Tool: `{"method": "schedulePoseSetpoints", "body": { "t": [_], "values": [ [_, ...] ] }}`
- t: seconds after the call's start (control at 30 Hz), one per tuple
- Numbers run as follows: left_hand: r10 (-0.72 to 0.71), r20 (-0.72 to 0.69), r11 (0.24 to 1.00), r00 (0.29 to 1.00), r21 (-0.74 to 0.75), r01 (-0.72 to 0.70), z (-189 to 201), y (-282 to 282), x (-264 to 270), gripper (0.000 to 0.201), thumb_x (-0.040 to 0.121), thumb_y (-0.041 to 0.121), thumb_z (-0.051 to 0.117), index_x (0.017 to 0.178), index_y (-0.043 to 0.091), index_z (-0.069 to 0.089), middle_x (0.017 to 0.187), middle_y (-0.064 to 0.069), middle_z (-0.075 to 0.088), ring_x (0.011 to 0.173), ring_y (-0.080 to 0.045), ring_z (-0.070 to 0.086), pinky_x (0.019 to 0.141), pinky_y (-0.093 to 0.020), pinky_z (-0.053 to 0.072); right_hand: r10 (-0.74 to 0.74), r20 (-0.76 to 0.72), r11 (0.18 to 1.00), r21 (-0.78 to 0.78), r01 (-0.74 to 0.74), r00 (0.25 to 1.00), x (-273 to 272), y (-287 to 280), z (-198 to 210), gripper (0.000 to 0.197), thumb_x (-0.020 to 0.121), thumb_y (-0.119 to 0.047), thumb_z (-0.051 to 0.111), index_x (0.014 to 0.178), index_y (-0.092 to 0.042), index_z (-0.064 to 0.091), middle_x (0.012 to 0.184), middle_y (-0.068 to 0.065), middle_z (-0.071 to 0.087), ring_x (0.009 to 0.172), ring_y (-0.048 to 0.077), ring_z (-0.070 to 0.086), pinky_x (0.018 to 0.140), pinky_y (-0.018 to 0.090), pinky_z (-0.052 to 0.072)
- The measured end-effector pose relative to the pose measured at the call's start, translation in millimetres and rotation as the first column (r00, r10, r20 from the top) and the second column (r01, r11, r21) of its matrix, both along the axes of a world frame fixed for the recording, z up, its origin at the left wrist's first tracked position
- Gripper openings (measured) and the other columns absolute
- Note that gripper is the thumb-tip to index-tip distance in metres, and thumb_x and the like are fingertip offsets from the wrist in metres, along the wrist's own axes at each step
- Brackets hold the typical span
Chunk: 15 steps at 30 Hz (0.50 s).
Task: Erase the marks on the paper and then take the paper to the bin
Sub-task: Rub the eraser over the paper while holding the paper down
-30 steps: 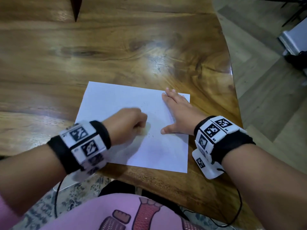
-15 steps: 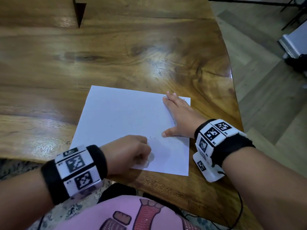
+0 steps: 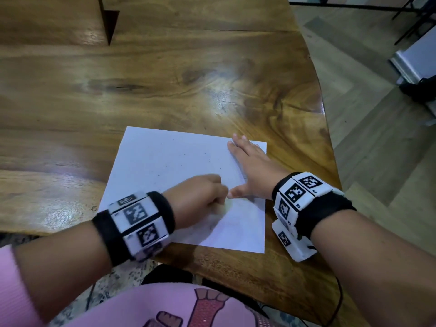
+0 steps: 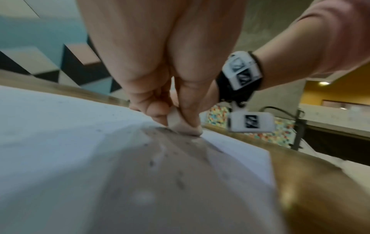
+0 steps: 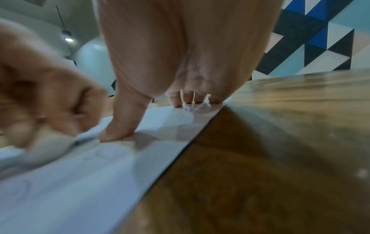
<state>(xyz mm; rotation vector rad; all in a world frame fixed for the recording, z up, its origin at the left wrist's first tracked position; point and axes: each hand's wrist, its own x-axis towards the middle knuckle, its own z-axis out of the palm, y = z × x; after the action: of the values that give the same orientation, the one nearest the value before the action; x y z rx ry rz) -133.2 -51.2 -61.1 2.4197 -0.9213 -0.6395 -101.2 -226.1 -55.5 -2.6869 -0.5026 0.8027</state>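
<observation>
A white sheet of paper [image 3: 165, 161] lies flat near the front edge of the wooden table [image 3: 165, 79]. My left hand [image 3: 200, 197] pinches a small whitish eraser [image 4: 180, 125] and presses it onto the paper [image 4: 60, 126], near the sheet's lower middle. Dark eraser crumbs [image 4: 152, 163] speckle the sheet. My right hand [image 3: 250, 166] lies flat, fingers straight, on the paper's right side, its thumb [image 5: 120, 126] pressing down close to the eraser. Faint pencil lines show on the paper [image 5: 80, 182] in the right wrist view.
The table's curved right edge [image 3: 325, 128] drops to a grey wood-pattern floor [image 3: 377, 138]. A dark wedge-shaped gap [image 3: 108, 22] cuts into the tabletop at the back left. A pale box and dark object [image 3: 420, 74] sit on the floor at far right.
My left hand rubbed the eraser toward me down the sheet, then back up toward the right thumb. The right hand stayed flat on the paper.
</observation>
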Motion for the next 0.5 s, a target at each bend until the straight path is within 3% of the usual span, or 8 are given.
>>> {"method": "schedulePoseSetpoints", "body": {
  "t": [0.1, 0.17, 0.23, 0.3, 0.4, 0.5],
  "values": [
    [-0.027, 0.014, 1.000, 1.000, 0.000, 0.027, -2.7, 1.7, -0.3, 0.013, 0.078, 0.010, 0.057, 0.067, 0.014, 0.053, 0.077, 0.000, 0.046, 0.069, -0.018, 0.046, 0.063, -0.029, 0.035, 0.004, 0.000, 1.000, -0.003, -0.004, 1.000, 0.8, -0.4, -1.3, 0.112, 0.076, -0.046, 0.072, 0.150, -0.016, -0.006, 0.157, -0.004, -0.021, 0.143, 0.011, -0.019, 0.115, 0.024, -0.007],
    [-0.130, -0.044, 0.991, 0.991, 0.038, 0.131, -4.1, 17.4, -16.0, 0.018, 0.079, 0.017, 0.057, 0.063, 0.016, 0.049, 0.077, 0.003, 0.047, 0.066, -0.016, 0.047, 0.061, -0.032, 0.040, 0.004, 0.001, 1.000, 0.002, -0.004, 1.000, 0.3, -1.1, -1.7, 0.113, 0.075, -0.047, 0.072, 0.150, -0.016, -0.006, 0.156, -0.005, -0.021, 0.143, 0.011, -0.019, 0.114, 0.024, -0.007],
    [-0.149, -0.119, 0.986, 0.982, 0.060, 0.157, -3.1, 25.1, -23.9, 0.011, 0.077, 0.020, 0.058, 0.067, 0.017, 0.055, 0.080, 0.003, 0.050, 0.069, -0.016, 0.052, 0.063, -0.033, 0.045, 0.003, 0.002, 1.000, 0.007, -0.003, 1.000, -0.1, -1.3, -1.5, 0.113, 0.075, -0.047, 0.072, 0.150, -0.016, -0.007, 0.156, -0.005, -0.021, 0.143, 0.011, -0.019, 0.114, 0.024, -0.007],
    [-0.132, -0.056, 0.990, 0.990, 0.050, 0.135, -1.5, 15.3, -13.5, 0.006, 0.077, 0.013, 0.057, 0.071, 0.014, 0.058, 0.080, 0.001, 0.050, 0.069, -0.018, 0.050, 0.063, -0.030, 0.040, 0.006, 0.005, 1.000, 0.004, -0.006, 1.000, 0.4, -1.1, -2.1, 0.113, 0.076, -0.047, 0.072, 0.150, -0.016, -0.007, 0.156, -0.005, -0.022, 0.143, 0.011, -0.020, 0.115, 0.025, -0.007],
    [0.021, 0.036, 1.000, 0.999, 0.009, -0.021, -0.3, -3.0, 3.4, 0.008, 0.078, 0.008, 0.055, 0.072, 0.012, 0.055, 0.078, 0.001, 0.043, 0.070, -0.020, 0.046, 0.064, -0.030, 0.036, 0.005, 0.013, 1.000, 0.002, -0.005, 1.000, 1.1, -0.6, -3.5, 0.113, 0.075, -0.047, 0.072, 0.151, -0.015, -0.006, 0.157, -0.004, -0.021, 0.144, 0.012, -0.019, 0.116, 0.026, -0.007],
    [-0.072, -0.028, 0.997, 0.997, 0.030, 0.073, -1.7, 10.0, -6.6, 0.010, 0.080, 0.010, 0.056, 0.070, 0.011, 0.056, 0.081, -0.003, 0.050, 0.072, -0.020, 0.049, 0.065, -0.032, 0.039, 0.006, 0.010, 1.000, 0.002, -0.006, 1.000, 0.5, -0.6, -2.5, 0.113, 0.075, -0.047, 0.072, 0.151, -0.015, -0.005, 0.157, -0.004, -0.020, 0.144, 0.012, -0.018, 0.115, 0.025, -0.007]
  ]
}}
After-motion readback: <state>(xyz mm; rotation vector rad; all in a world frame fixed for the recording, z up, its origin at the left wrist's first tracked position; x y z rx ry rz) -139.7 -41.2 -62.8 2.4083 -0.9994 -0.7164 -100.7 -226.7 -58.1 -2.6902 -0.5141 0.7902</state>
